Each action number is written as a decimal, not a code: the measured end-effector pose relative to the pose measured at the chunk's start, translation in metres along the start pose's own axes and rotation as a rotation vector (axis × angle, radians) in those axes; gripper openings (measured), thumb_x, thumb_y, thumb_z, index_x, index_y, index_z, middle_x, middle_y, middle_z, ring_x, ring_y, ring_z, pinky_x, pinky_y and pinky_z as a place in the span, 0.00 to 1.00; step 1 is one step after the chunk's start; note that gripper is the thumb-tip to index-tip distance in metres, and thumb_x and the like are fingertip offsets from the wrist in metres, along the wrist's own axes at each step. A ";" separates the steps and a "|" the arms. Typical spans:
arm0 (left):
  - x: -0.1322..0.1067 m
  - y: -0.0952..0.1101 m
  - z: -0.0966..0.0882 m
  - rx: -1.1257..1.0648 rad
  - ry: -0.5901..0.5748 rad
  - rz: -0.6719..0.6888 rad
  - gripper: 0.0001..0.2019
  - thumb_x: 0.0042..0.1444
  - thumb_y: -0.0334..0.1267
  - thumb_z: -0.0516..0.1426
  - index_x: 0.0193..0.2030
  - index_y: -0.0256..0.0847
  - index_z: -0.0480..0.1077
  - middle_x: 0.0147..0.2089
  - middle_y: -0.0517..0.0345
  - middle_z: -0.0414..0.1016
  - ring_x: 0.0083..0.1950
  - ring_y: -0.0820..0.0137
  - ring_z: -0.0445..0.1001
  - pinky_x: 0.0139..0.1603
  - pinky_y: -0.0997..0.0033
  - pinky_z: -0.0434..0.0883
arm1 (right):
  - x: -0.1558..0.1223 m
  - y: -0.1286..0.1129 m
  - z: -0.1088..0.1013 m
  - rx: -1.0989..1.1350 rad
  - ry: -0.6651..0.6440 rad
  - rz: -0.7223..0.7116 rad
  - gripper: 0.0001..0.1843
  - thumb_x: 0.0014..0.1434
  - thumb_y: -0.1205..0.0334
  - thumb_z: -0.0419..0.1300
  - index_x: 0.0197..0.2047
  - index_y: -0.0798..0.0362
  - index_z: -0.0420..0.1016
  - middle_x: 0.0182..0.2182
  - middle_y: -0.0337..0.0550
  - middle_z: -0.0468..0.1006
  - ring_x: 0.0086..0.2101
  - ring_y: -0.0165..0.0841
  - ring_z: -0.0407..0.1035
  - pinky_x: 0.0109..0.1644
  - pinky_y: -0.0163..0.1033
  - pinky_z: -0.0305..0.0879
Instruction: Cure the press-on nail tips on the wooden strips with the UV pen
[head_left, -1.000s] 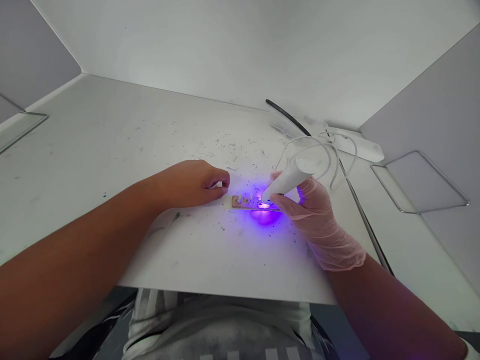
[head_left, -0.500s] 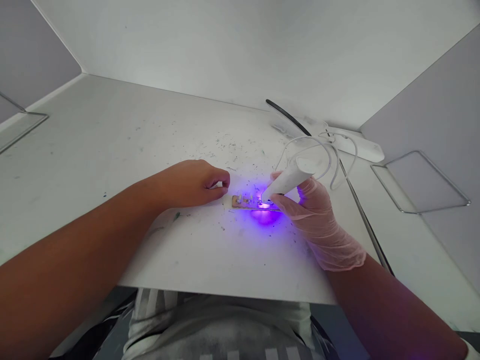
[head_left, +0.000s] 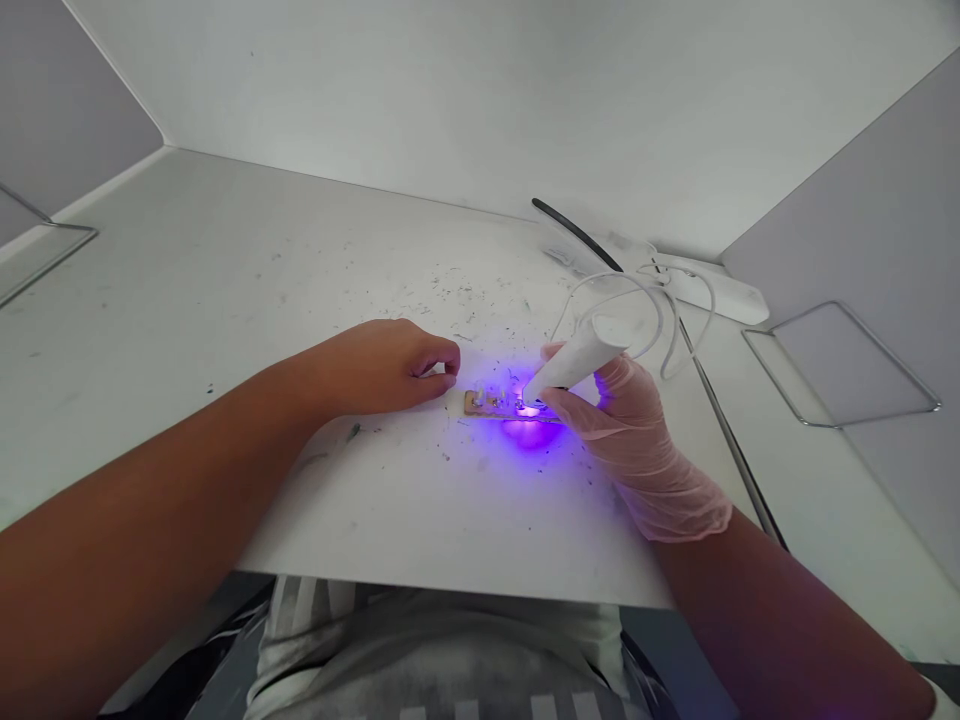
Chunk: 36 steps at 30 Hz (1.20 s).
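Note:
A small tan circuit strip (head_left: 489,403) lies flat on the white table (head_left: 225,280). My left hand (head_left: 386,366) rests beside its left end, bare, fingers curled with the fingertips pressed near the strip's edge. My right hand (head_left: 634,440), in a thin translucent glove, is wrapped round a white corded pen-shaped tool (head_left: 577,360). The tool's tip touches the strip's right part, where a violet glow (head_left: 529,425) spreads on the table.
The tool's white cord (head_left: 637,300) loops back to a white power strip (head_left: 712,285) at the rear right. A dark rod (head_left: 720,420) runs diagonally past my right hand. Wire frames stand at the right (head_left: 840,365) and far left (head_left: 45,250). Small dark specks litter the table.

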<state>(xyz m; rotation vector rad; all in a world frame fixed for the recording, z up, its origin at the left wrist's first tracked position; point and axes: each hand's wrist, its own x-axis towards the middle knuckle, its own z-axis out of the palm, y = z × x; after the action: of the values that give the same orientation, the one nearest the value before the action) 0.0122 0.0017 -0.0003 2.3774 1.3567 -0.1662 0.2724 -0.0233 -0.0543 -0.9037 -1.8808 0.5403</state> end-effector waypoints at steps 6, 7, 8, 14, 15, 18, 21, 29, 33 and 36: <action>0.000 -0.001 0.001 -0.019 0.010 0.017 0.13 0.61 0.44 0.51 0.43 0.46 0.75 0.25 0.61 0.71 0.26 0.71 0.66 0.29 0.70 0.57 | 0.000 0.000 0.000 0.003 -0.007 0.010 0.10 0.57 0.61 0.64 0.43 0.43 0.77 0.32 0.37 0.75 0.33 0.34 0.71 0.39 0.45 0.72; 0.000 -0.001 0.001 -0.018 0.008 0.015 0.13 0.61 0.44 0.51 0.43 0.46 0.75 0.25 0.61 0.71 0.26 0.71 0.66 0.29 0.70 0.57 | 0.000 0.000 0.000 0.004 -0.011 0.008 0.10 0.57 0.62 0.64 0.43 0.43 0.77 0.32 0.37 0.75 0.33 0.34 0.71 0.39 0.45 0.72; 0.000 -0.001 0.001 -0.017 0.004 0.012 0.13 0.61 0.44 0.51 0.43 0.46 0.75 0.24 0.61 0.70 0.26 0.71 0.66 0.29 0.70 0.57 | 0.000 0.000 0.000 0.005 -0.014 0.003 0.09 0.56 0.62 0.64 0.43 0.43 0.77 0.32 0.37 0.75 0.33 0.34 0.71 0.39 0.45 0.72; 0.000 0.000 0.001 -0.025 0.010 0.014 0.13 0.60 0.44 0.51 0.43 0.45 0.75 0.24 0.61 0.70 0.26 0.71 0.66 0.29 0.70 0.57 | 0.000 -0.001 0.000 0.001 -0.004 -0.002 0.09 0.56 0.62 0.65 0.42 0.43 0.77 0.32 0.37 0.75 0.33 0.34 0.71 0.39 0.45 0.71; 0.000 0.000 0.001 -0.025 0.012 0.015 0.13 0.60 0.44 0.51 0.42 0.45 0.75 0.24 0.61 0.70 0.26 0.71 0.66 0.29 0.70 0.57 | 0.000 -0.001 0.000 0.002 -0.006 0.005 0.09 0.57 0.61 0.64 0.42 0.43 0.77 0.31 0.37 0.75 0.33 0.34 0.71 0.39 0.45 0.72; 0.000 -0.001 0.001 -0.018 0.005 0.012 0.13 0.61 0.44 0.51 0.42 0.46 0.75 0.24 0.61 0.70 0.26 0.71 0.66 0.29 0.70 0.58 | 0.000 -0.001 0.000 -0.005 -0.007 0.012 0.09 0.57 0.61 0.64 0.42 0.44 0.77 0.32 0.37 0.76 0.33 0.34 0.71 0.39 0.45 0.72; 0.000 -0.001 0.001 -0.017 -0.001 0.008 0.12 0.60 0.43 0.52 0.43 0.46 0.75 0.24 0.61 0.70 0.26 0.71 0.66 0.29 0.70 0.57 | 0.000 -0.001 0.000 -0.018 0.001 0.007 0.09 0.57 0.61 0.64 0.43 0.43 0.77 0.32 0.37 0.76 0.33 0.34 0.71 0.39 0.45 0.72; 0.001 0.000 0.000 -0.014 -0.008 -0.012 0.12 0.60 0.43 0.52 0.42 0.46 0.75 0.24 0.61 0.70 0.26 0.71 0.65 0.30 0.69 0.58 | 0.001 0.000 0.000 -0.012 0.000 -0.025 0.08 0.56 0.63 0.64 0.41 0.43 0.77 0.31 0.36 0.75 0.33 0.34 0.70 0.39 0.44 0.71; 0.001 0.000 0.001 -0.013 -0.014 -0.005 0.12 0.60 0.44 0.51 0.43 0.47 0.75 0.25 0.62 0.70 0.26 0.71 0.65 0.30 0.69 0.58 | 0.001 0.001 0.000 -0.005 -0.013 -0.019 0.08 0.57 0.62 0.64 0.41 0.44 0.76 0.31 0.36 0.75 0.33 0.34 0.71 0.39 0.44 0.71; 0.001 0.000 0.001 -0.011 -0.008 -0.007 0.12 0.60 0.43 0.51 0.43 0.46 0.75 0.25 0.61 0.70 0.27 0.71 0.66 0.30 0.70 0.58 | 0.001 0.002 -0.001 -0.006 -0.021 -0.015 0.09 0.57 0.62 0.64 0.42 0.43 0.76 0.32 0.36 0.75 0.33 0.34 0.71 0.39 0.45 0.71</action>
<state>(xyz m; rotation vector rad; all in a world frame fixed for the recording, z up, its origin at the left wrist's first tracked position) 0.0130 0.0019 -0.0013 2.3600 1.3592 -0.1698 0.2732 -0.0214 -0.0544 -0.8902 -1.9078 0.5376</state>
